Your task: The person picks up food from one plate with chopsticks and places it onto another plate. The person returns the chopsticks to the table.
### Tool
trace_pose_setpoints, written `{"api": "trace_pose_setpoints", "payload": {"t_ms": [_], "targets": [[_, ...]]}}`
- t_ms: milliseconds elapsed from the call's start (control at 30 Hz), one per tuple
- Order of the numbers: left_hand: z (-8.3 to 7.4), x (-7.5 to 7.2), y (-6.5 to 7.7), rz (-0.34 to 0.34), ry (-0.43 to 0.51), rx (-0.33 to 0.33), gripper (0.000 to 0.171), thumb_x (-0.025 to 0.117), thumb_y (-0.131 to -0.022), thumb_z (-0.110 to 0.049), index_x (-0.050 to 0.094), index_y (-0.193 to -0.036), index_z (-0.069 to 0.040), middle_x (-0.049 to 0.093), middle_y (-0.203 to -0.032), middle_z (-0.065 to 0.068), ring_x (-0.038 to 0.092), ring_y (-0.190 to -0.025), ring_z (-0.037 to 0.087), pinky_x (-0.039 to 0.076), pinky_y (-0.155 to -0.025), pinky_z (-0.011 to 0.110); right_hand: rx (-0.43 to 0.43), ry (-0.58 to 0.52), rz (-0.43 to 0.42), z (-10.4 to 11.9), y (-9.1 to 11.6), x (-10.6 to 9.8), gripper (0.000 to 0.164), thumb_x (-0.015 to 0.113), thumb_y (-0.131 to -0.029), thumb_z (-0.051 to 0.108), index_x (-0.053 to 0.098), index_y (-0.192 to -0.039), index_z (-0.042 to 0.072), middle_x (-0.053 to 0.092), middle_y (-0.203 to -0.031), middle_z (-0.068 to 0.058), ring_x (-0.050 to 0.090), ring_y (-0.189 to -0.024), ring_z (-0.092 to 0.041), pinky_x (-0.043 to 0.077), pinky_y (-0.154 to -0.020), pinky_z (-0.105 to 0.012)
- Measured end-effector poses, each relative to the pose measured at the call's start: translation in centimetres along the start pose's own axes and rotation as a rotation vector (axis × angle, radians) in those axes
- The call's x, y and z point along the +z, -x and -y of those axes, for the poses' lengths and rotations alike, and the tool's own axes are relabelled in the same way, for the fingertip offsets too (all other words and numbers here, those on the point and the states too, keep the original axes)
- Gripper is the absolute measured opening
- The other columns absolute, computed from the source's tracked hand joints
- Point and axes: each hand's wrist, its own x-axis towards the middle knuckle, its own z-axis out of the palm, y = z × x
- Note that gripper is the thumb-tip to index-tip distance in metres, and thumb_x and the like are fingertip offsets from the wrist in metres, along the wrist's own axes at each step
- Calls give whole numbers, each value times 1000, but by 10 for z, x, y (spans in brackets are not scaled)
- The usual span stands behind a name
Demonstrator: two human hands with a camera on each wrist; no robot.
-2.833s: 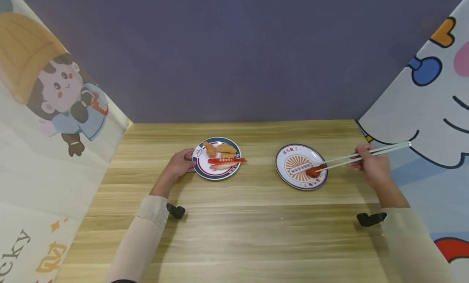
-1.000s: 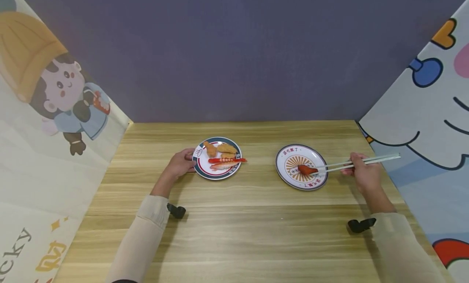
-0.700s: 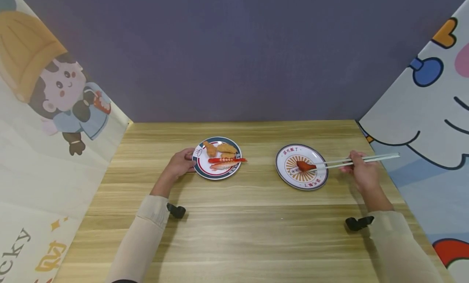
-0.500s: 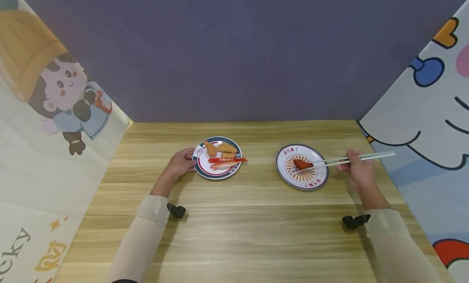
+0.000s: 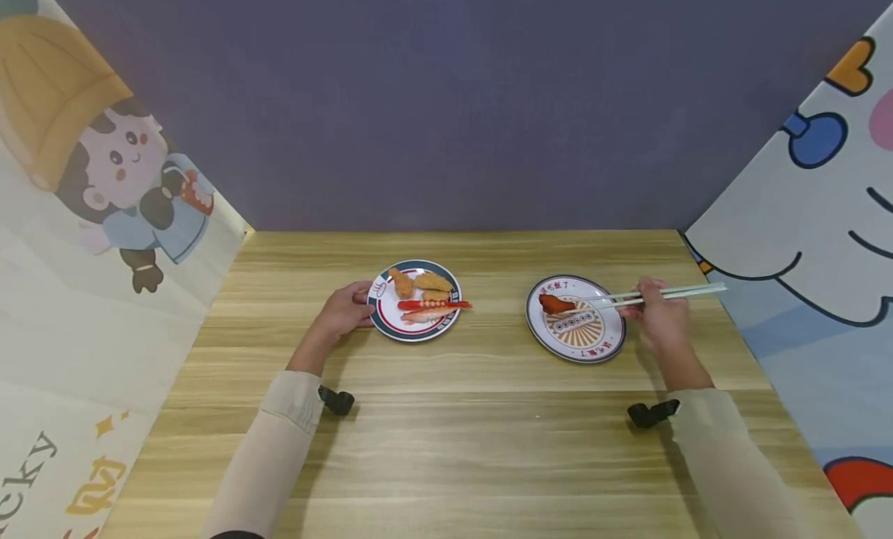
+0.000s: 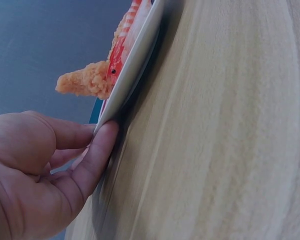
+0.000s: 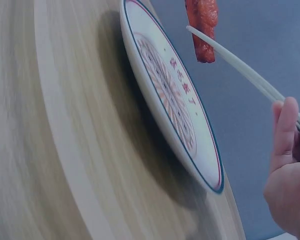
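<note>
My left hand (image 5: pixel 342 310) pinches the rim of a plate (image 5: pixel 383 310) with a dark blue border; the left wrist view shows thumb and fingers on either side of the edge. On this plate lie a fried drumstick (image 6: pixel 87 81), other fried pieces (image 5: pixel 432 283), a red shrimp (image 5: pixel 434 305) and a paler one (image 5: pixel 424 316). My right hand (image 5: pixel 659 314) holds a pair of pale chopsticks (image 5: pixel 687 291). Their tips grip a glossy red-brown chicken wing (image 7: pixel 204 30), raised above a second plate (image 5: pixel 586 337) with a sunburst print.
Both plates stand on a wood-grain table (image 5: pixel 488 446), with a gap between them. A dark blue-grey panel (image 5: pixel 460 112) rises behind it. Cartoon-printed walls (image 5: pixel 802 229) close off both sides. A black wrist camera (image 5: pixel 652 413) sits on each forearm.
My right hand has moved left with the chopsticks, carrying the chicken wing from the right side of the sunburst plate to above its left part. My left hand keeps its place.
</note>
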Motion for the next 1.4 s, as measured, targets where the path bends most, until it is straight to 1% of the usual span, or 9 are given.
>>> {"api": "trace_pose_setpoints", "payload": {"t_ms": [133,333,567,667,833,1000,1167,1300,1400], "targets": [[-1,0,1,0,-1,2,58,58,-100,0,43,-155,-11,55,-128,21,65,-93,20,65,-78,26,14,-17,-4,-1,1,10,20,53,-106,16,61,-89,8,68,-66,-6,66,-49,-12,59,-46,-21],[-1,-1,1,3,-5,6,59,58,-99,1,42,-155,-10,55,-128,21,65,-94,20,65,-78,26,30,-30,17,-6,4,24,17,53,-106,16,61,-91,8,70,-67,-7,68,-50,-13,59,-47,-21],[-2,0,2,4,-18,4,58,57,-100,1,42,-155,-10,55,-128,22,65,-93,21,65,-78,26,64,50,-1,-12,8,40,13,53,-106,21,56,-100,9,68,-70,-3,66,-50,-11,60,-49,-21],[-4,-1,3,3,-16,2,59,57,-99,1,42,-155,-9,55,-128,22,65,-93,21,65,-79,26,83,85,-14,-15,9,48,15,53,-106,23,54,-100,9,67,-71,-2,66,-50,-11,61,-51,-22],[-5,-1,4,3,-27,3,59,58,-99,1,42,-155,-9,55,-129,22,66,-94,21,65,-80,27,107,81,-28,-22,11,65,17,54,-106,23,53,-100,8,67,-74,-2,64,-50,-11,61,-51,-22],[-5,-1,4,5,-29,3,59,58,-99,2,42,-155,-9,55,-129,23,65,-94,21,65,-79,26,94,65,-12,-30,15,81,18,54,-106,22,55,-98,6,65,-71,-2,62,-48,-10,59,-49,-21],[-4,-1,3,9,-15,-1,60,58,-98,2,42,-155,-9,54,-129,23,65,-94,21,65,-79,27,86,44,-1,-38,20,98,16,54,-106,21,57,-102,6,67,-68,-2,63,-46,-10,59,-48,-20],[-4,-1,2,10,-4,-5,60,57,-99,2,41,-156,-9,54,-130,22,65,-96,22,65,-80,27,60,29,22,-46,24,111,20,52,-106,20,55,-107,0,68,-67,-4,64,-46,-9,59,-49,-19],[-4,-1,3,9,-4,-10,61,57,-99,1,40,-156,-10,54,-130,22,65,-96,22,65,-80,27,33,23,37,-51,27,122,20,51,-107,19,53,-107,-1,67,-64,-3,64,-45,-7,59,-48,-18]]}}
